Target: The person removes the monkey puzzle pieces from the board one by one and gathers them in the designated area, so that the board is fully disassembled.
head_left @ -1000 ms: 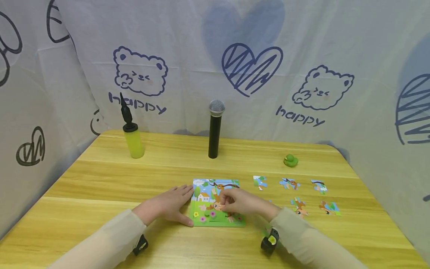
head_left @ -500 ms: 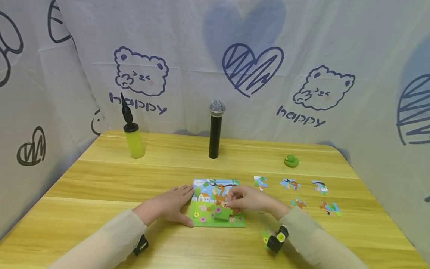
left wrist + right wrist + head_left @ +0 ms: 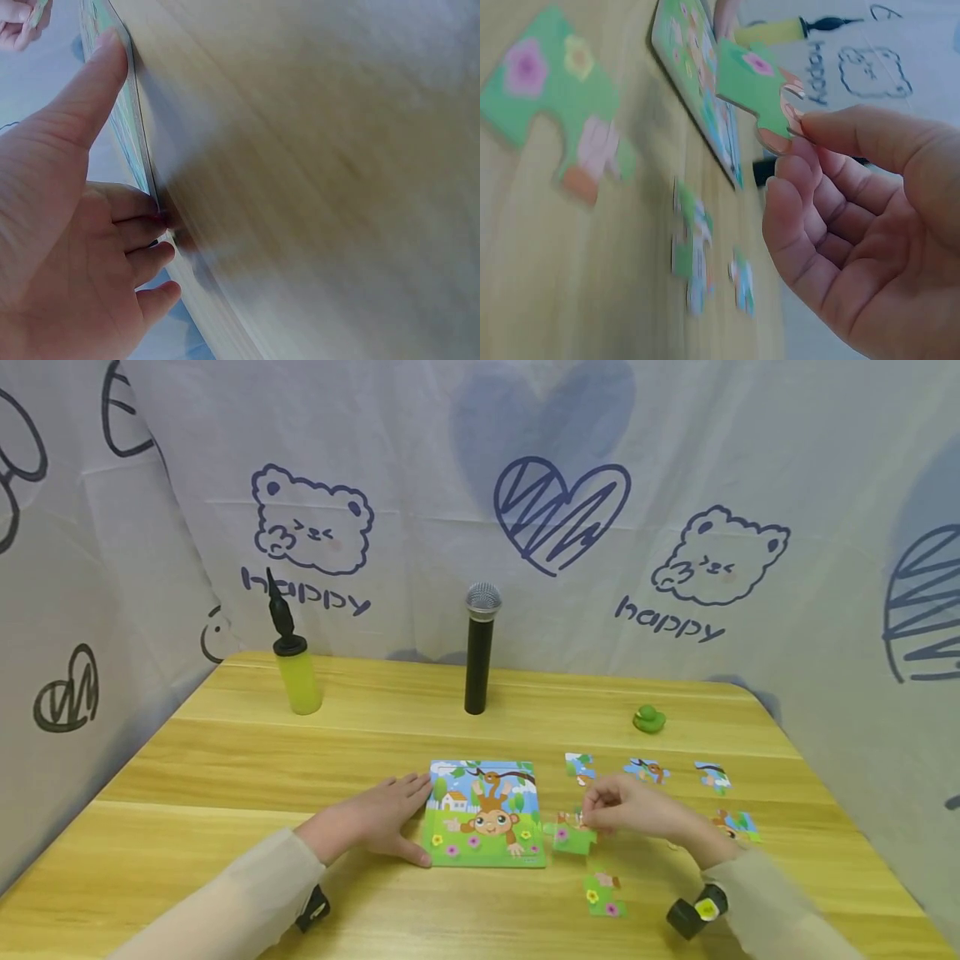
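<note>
My right hand pinches a green jigsaw puzzle piece between thumb and fingertips, just right of the puzzle board. In the right wrist view that piece is raised and tilted, showing a pink flower. The square puzzle board bears a whole monkey picture with a house and flowers. My left hand lies along the board's left side, fingers extended, thumb at the lower left corner; the left wrist view has the thumb on the board's edge. A loose flower piece lies below the held one.
Several more puzzle pieces lie to the right, among them a sky piece, a branch piece and a face piece. Behind stand a microphone, a yellow hand pump and a green toy duck.
My right hand has moved right, carrying the puzzle piece from over the board to beside it. The monkey picture and the loose flower piece are now uncovered. My left hand stays put.
</note>
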Demonstrator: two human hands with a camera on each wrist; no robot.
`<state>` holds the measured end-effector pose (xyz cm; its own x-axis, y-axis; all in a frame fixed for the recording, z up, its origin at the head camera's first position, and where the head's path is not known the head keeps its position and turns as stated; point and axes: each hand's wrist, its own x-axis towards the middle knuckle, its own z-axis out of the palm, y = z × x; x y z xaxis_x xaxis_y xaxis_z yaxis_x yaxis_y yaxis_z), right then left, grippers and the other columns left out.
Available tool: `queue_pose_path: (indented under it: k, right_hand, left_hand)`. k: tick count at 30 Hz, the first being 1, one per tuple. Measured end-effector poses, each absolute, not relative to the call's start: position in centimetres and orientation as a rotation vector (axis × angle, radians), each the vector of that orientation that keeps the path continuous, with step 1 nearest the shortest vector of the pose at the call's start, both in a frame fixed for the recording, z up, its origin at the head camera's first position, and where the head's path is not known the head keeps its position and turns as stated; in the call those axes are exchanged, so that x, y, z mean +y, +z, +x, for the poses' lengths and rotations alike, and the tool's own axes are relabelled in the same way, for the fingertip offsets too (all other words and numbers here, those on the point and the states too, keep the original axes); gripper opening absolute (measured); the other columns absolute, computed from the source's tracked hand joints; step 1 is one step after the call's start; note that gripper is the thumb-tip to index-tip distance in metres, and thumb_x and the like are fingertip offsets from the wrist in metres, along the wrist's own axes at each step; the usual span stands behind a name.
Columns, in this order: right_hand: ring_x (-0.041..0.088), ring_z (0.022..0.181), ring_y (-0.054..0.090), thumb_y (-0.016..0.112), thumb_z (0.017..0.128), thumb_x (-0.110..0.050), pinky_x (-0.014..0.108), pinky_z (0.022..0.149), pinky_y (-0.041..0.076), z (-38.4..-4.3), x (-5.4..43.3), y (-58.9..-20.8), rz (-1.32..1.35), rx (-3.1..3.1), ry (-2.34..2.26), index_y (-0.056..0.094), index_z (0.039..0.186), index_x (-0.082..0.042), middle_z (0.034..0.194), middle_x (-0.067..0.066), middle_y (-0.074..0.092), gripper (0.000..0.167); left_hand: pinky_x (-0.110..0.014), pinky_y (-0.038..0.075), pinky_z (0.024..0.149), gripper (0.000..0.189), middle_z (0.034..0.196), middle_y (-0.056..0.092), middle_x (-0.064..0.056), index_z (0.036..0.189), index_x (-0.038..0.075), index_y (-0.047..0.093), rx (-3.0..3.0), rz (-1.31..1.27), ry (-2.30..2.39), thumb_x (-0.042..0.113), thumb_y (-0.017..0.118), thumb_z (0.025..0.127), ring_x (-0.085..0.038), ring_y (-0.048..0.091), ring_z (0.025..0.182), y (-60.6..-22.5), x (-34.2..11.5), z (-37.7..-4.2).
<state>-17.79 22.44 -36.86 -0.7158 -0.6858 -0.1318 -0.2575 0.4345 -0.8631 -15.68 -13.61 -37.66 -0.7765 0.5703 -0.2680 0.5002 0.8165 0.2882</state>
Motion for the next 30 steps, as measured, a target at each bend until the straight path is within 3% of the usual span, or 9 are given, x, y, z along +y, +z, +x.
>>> queue_pose_path:
  k: [9, 14, 18, 21, 26, 30]
  right_hand:
    - [0.017, 0.064, 0.057, 0.052, 0.092, -0.006, 0.035, 0.058, 0.053, -16.3, 28.2, -37.0, -0.732, 2.126, -1.237, 0.06, 0.087, 0.005, 0.077, 0.011, 0.06, 0.014]
    - [0.011, 0.06, 0.054, 0.048, 0.092, -0.001, 0.03, 0.051, 0.05, -15.7, 31.6, -37.5, -0.748, 2.017, -1.241, 0.06, 0.086, 0.006, 0.073, 0.002, 0.058, 0.015]
    - [0.013, 0.051, 0.041, 0.047, 0.091, 0.002, 0.029, 0.043, 0.04, -15.5, 33.6, -37.9, -0.746, 1.967, -1.235, 0.059, 0.084, 0.009, 0.058, 0.013, 0.047, 0.016]
    - [0.015, 0.048, 0.036, 0.047, 0.091, 0.003, 0.029, 0.04, 0.035, -15.4, 34.5, -38.3, -0.749, 1.957, -1.229, 0.059, 0.083, 0.011, 0.059, 0.027, 0.039, 0.016]
    - [0.004, 0.052, 0.041, 0.049, 0.088, 0.003, 0.022, 0.041, 0.036, -15.2, 34.9, -38.7, -0.748, 1.969, -1.206, 0.059, 0.081, 0.01, 0.061, 0.03, 0.039, 0.014]
    - [0.003, 0.051, 0.04, 0.05, 0.088, 0.003, 0.023, 0.038, 0.032, -15.2, 34.9, -39.0, -0.762, 1.978, -1.201, 0.059, 0.079, 0.01, 0.061, 0.03, 0.039, 0.014]
  left_hand:
    - [-0.045, 0.012, 0.11, 0.102, 0.149, 0.018, -0.019, 0.142, -0.005, 0.024, 2.655, 0.811, 0.28, 0.057, 0.066, 0.074, -0.033, 0.016, 0.136, -37.8, -13.6, -15.7]
    - [-0.045, 0.013, 0.109, 0.102, 0.149, 0.018, -0.019, 0.142, -0.006, 0.024, 2.659, 0.818, 0.269, 0.058, 0.066, 0.073, -0.034, 0.016, 0.135, -37.9, -13.6, -15.8]
    - [-0.045, 0.013, 0.109, 0.102, 0.149, 0.019, -0.019, 0.142, -0.005, 0.024, 2.662, 0.813, 0.271, 0.058, 0.066, 0.073, -0.034, 0.017, 0.135, -38.0, -13.7, -15.8]
    - [-0.045, 0.014, 0.109, 0.102, 0.148, 0.019, -0.019, 0.142, -0.006, 0.025, 2.666, 0.815, 0.266, 0.058, 0.066, 0.073, -0.034, 0.017, 0.135, -38.0, -13.7, -15.8]
    - [-0.045, 0.013, 0.109, 0.102, 0.148, 0.019, -0.02, 0.142, -0.006, 0.025, 2.668, 0.82, 0.272, 0.058, 0.066, 0.073, -0.034, 0.017, 0.135, -37.9, -13.7, -15.8]
    - [-0.045, 0.013, 0.109, 0.102, 0.148, 0.019, -0.019, 0.142, -0.006, 0.025, 2.667, 0.817, 0.278, 0.058, 0.066, 0.073, -0.034, 0.017, 0.135, -37.9, -13.6, -15.8]
